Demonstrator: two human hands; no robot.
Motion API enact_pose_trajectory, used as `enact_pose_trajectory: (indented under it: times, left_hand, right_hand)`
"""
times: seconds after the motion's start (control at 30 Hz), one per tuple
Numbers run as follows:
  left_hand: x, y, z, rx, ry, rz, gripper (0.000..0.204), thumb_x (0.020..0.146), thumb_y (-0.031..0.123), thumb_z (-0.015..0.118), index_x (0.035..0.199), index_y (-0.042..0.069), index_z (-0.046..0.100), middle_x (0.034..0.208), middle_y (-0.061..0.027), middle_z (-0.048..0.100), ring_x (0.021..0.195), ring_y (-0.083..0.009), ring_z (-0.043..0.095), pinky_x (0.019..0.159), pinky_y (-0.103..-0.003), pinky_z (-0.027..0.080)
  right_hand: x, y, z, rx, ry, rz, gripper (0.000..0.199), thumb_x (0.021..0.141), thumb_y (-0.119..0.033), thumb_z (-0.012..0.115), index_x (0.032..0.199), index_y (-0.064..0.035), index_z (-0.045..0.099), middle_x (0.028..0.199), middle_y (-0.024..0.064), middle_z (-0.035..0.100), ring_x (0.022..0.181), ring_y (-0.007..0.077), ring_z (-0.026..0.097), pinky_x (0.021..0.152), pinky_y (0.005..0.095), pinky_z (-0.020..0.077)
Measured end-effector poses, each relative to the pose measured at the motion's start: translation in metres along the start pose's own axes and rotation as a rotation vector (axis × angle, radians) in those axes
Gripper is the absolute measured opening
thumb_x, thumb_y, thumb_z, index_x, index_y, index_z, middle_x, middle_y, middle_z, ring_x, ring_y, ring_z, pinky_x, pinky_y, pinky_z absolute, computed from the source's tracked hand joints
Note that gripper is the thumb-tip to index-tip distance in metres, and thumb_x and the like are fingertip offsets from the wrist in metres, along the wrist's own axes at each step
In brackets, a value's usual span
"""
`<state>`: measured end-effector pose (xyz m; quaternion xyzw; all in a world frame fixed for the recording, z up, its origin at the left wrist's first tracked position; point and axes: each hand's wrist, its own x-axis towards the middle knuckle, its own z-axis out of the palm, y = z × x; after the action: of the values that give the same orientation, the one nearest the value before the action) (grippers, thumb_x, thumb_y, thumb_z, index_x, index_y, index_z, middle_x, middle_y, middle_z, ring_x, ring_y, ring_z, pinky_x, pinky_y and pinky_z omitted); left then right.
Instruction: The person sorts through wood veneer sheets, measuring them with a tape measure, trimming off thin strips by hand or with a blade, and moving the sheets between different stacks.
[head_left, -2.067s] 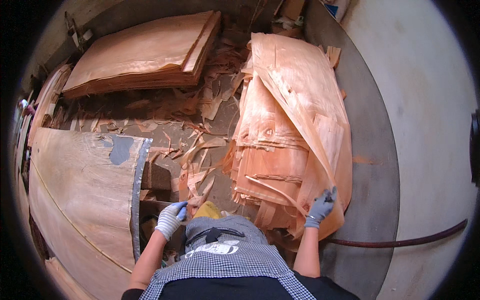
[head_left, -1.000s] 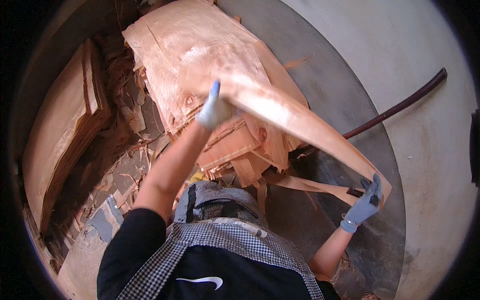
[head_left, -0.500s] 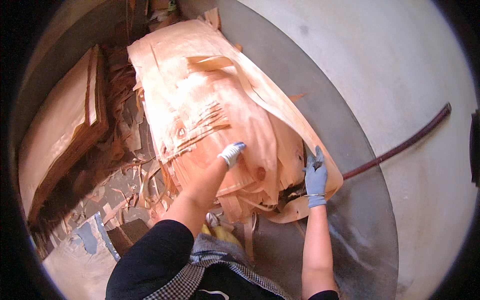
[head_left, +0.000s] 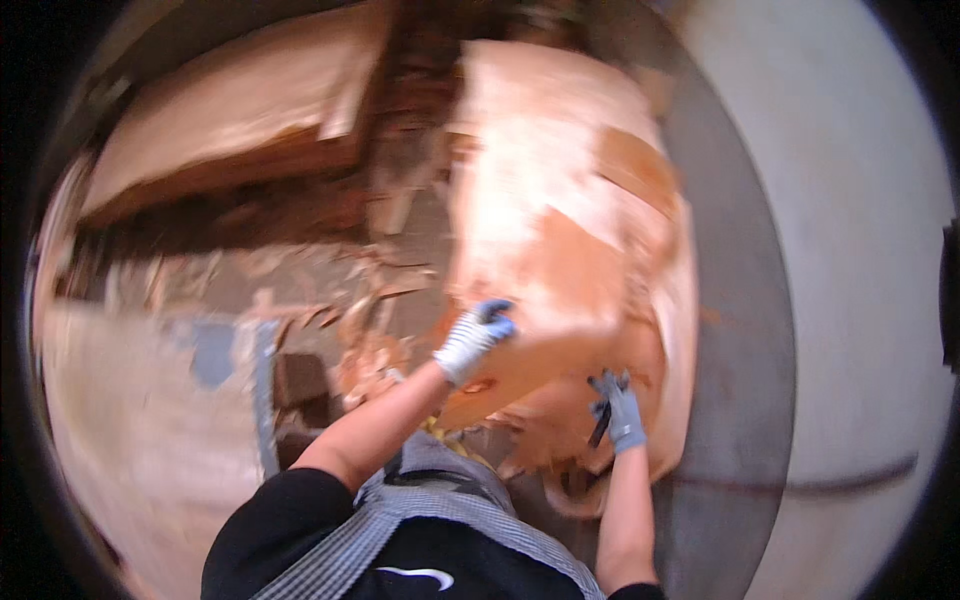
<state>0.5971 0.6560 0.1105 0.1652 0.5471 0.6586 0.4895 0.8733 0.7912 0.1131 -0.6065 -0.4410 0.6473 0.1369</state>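
Note:
A pile of thin, pinkish-tan wood veneer sheets (head_left: 560,120) lies in front of me, curled and torn at its edges. My left hand (head_left: 475,340), in a striped white glove with blue fingertips, has its fingers curled at the near left edge of the top veneer sheet (head_left: 570,285). That sheet bends up from the pile along its near side. At the pile's near right, my right hand (head_left: 620,415) wears a grey-blue glove. A short dark stick-like tool (head_left: 600,425) sits against its palm, with some fingers stretched out. Motion blur hides the exact grips.
Another veneer stack (head_left: 240,100) stands at the far left. Torn veneer scraps (head_left: 375,355) litter the floor between. A pale board (head_left: 150,400) with a grey-blue patch is at near left. A dark red hose-like strip (head_left: 850,480) crosses the pale floor at right.
My view has swung left, so the pile appears farther right. My left hand has moved from the pile's middle to the sheet's left edge; the right hand has left the long curled strip.

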Motion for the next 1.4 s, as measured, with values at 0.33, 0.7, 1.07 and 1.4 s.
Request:
enact_pose_trajectory:
  times: [0.33,0.7,1.07,1.4]
  left_hand:
    - [-0.038,0.092,-0.205,0.141,0.491,0.356,0.046,0.084,0.019,0.059,0.124,0.001,0.045,0.106,-0.0106,0.057,0.095,-0.0172,0.056,0.084,-0.029,0.046]
    - [-0.190,0.141,-0.354,0.815,1.455,0.257,0.052,0.075,0.023,0.059,0.121,0.001,0.048,0.124,-0.0216,0.048,0.112,-0.0351,0.047,0.098,-0.040,0.035]
    - [-0.047,0.265,-0.378,1.338,0.509,-0.162,0.026,0.074,0.030,0.064,0.089,0.008,0.064,0.080,-0.0123,0.065,0.083,-0.0292,0.062,0.085,-0.043,0.040]
    - [-0.117,0.280,-0.433,1.434,1.345,-0.611,0.013,0.070,0.018,0.057,0.072,0.009,0.066,0.068,-0.0132,0.063,0.067,-0.0299,0.062,0.065,-0.041,0.048]
  right_hand:
    - [-0.016,-0.159,0.295,-0.270,-0.345,-0.518,0.012,0.080,-0.001,0.059,0.082,-0.0059,0.048,0.055,0.0017,0.046,0.036,0.0103,0.043,0.031,0.0245,0.0350]
    - [-0.031,-0.227,0.586,-1.192,-0.661,-1.860,0.011,0.076,-0.014,0.056,0.073,-0.0034,0.057,0.067,0.0187,0.057,0.063,0.0356,0.058,0.057,0.0386,0.0465]
    - [0.000,-0.295,0.707,-1.749,-1.575,-2.052,0.030,0.081,-0.025,0.055,0.109,-0.0161,0.051,0.082,0.0080,0.063,0.069,0.0277,0.063,0.056,0.0393,0.0486]
    - [-0.018,-0.258,0.912,-1.380,-1.850,-1.916,0.009,0.074,-0.015,0.057,0.080,-0.0080,0.056,0.079,0.0156,0.061,0.073,0.0368,0.058,0.063,0.0448,0.0462]
